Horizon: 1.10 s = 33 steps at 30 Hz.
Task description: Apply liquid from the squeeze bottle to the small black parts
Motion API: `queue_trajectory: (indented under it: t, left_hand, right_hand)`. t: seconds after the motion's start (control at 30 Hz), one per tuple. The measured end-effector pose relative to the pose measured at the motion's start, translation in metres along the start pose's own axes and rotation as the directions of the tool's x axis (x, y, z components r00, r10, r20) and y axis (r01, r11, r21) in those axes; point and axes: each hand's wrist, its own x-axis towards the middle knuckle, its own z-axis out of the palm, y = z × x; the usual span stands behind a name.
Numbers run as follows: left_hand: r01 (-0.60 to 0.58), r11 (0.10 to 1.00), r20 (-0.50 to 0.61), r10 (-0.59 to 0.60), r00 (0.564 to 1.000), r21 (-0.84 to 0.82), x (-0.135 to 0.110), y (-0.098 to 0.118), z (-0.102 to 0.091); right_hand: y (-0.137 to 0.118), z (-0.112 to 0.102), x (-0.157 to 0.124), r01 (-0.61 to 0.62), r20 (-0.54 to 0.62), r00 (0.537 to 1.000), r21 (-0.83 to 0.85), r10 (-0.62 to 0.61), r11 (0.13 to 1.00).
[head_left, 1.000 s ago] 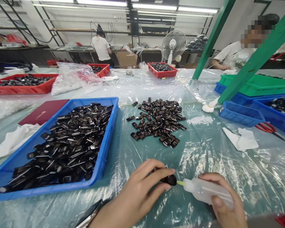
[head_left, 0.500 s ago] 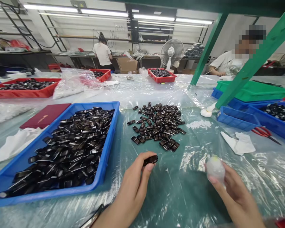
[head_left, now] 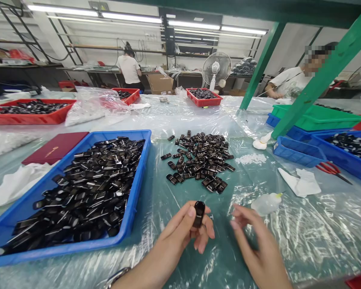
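My left hand [head_left: 183, 228] pinches a small glossy black piece with a rounded end [head_left: 199, 214] between thumb and forefinger, holding it upright above the table. To its right, my right hand [head_left: 254, 237] is partly curled, with thumb and forefinger a little apart; no object can be made out for certain in it. Just behind the right hand, a translucent squeeze bottle with a yellowish tip [head_left: 266, 204] lies on its side on the plastic sheet. Farther forward is a loose pile of similar black pieces [head_left: 203, 154], and beside it a patch of tiny white bits [head_left: 251, 158].
A blue tray [head_left: 138, 192] full of black pieces stands at left, by a dark red box [head_left: 55, 148]. At right are white paper [head_left: 301, 182], red-handled scissors [head_left: 332, 168], a small blue bin [head_left: 299, 151] and a green post [head_left: 315, 76]. Two people are in the background.
My right hand has let go of the bottle, which now lies on the table, and has moved left. My left hand has turned the black piece upright and shifted slightly right.
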Motion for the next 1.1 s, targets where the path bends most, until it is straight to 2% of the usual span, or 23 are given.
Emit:
queue_trajectory:
  t: [0.03, 0.07, 0.1, 0.17, 0.27, 0.37, 0.47, 0.57, 0.63, 0.7, 0.73, 0.8, 0.87, 0.97, 1.1]
  left_hand:
    - [-0.013, 1.0, 0.016, 0.013, 1.0, 0.002, 0.0, 0.0, 0.0]
    - [-0.027, 1.0, 0.028, 0.027, 0.999, 0.008, -0.001, 0.001, 0.0]
    - [-0.035, 0.999, 0.033, 0.034, 0.999, 0.018, -0.001, 0.001, 0.0]
    - [-0.038, 0.999, 0.032, 0.037, 0.999, 0.037, -0.001, 0.003, 0.0]
    - [-0.042, 0.998, 0.044, 0.04, 0.998, 0.041, -0.001, 0.004, 0.001]
    - [-0.038, 0.999, 0.067, 0.036, 0.997, 0.036, -0.001, 0.003, 0.003]
    - [-0.027, 0.997, 0.083, 0.021, 0.996, 0.074, -0.001, 0.003, 0.004]
    - [-0.06, 0.975, 0.104, 0.038, 0.994, 0.212, -0.003, 0.001, 0.003]
    - [-0.109, 0.912, 0.095, 0.078, 0.992, 0.396, -0.005, 0.001, 0.003]
    - [-0.168, 0.802, 0.089, 0.143, 0.986, 0.573, -0.008, 0.0, 0.003]
    - [-0.195, 0.752, 0.097, 0.173, 0.98, 0.63, -0.009, -0.001, 0.003]
    - [-0.249, 0.683, 0.135, 0.218, 0.967, 0.686, -0.01, -0.002, 0.003]
    - [-0.296, 0.639, 0.177, 0.244, 0.953, 0.71, -0.009, -0.003, 0.003]
    - [-0.353, 0.56, 0.227, 0.285, 0.932, 0.749, -0.007, -0.002, 0.003]
    - [-0.444, 0.382, 0.329, 0.33, 0.885, 0.81, -0.01, -0.007, -0.012]
  right_hand:
    - [-0.001, 0.005, 0.004, 0.109, 0.167, 0.98, -0.018, -0.104, 0.994]
    - [0.0, 0.01, 0.008, 0.207, 0.277, 0.941, -0.019, -0.194, 0.978]
    - [0.002, 0.015, 0.013, 0.284, 0.336, 0.904, -0.013, -0.263, 0.959]
    - [0.007, 0.023, 0.022, 0.344, 0.362, 0.874, 0.009, -0.324, 0.939]
    - [0.009, 0.026, 0.029, 0.321, 0.34, 0.884, 0.059, -0.321, 0.945]
    - [0.005, 0.019, 0.03, 0.222, 0.277, 0.928, 0.13, -0.25, 0.966]
    - [-0.001, 0.008, 0.029, 0.072, 0.19, 0.975, 0.215, -0.114, 0.974]
    - [-0.008, -0.002, 0.027, -0.078, 0.131, 0.991, 0.331, 0.037, 0.941]
    - [-0.016, -0.007, 0.026, -0.261, 0.186, 0.964, 0.519, 0.191, 0.814]
    - [-0.027, -0.011, 0.024, -0.448, 0.322, 0.894, 0.677, 0.312, 0.584]
    - [-0.032, -0.012, 0.024, -0.512, 0.391, 0.857, 0.713, 0.335, 0.479]
    - [-0.041, -0.014, 0.022, -0.58, 0.478, 0.812, 0.726, 0.334, 0.369]
    - [-0.047, -0.016, 0.02, -0.616, 0.522, 0.784, 0.719, 0.335, 0.322]
    - [-0.047, -0.017, 0.017, -0.651, 0.558, 0.755, 0.697, 0.344, 0.3]
    - [-0.036, -0.01, 0.016, -0.674, 0.613, 0.738, 0.684, 0.283, 0.278]
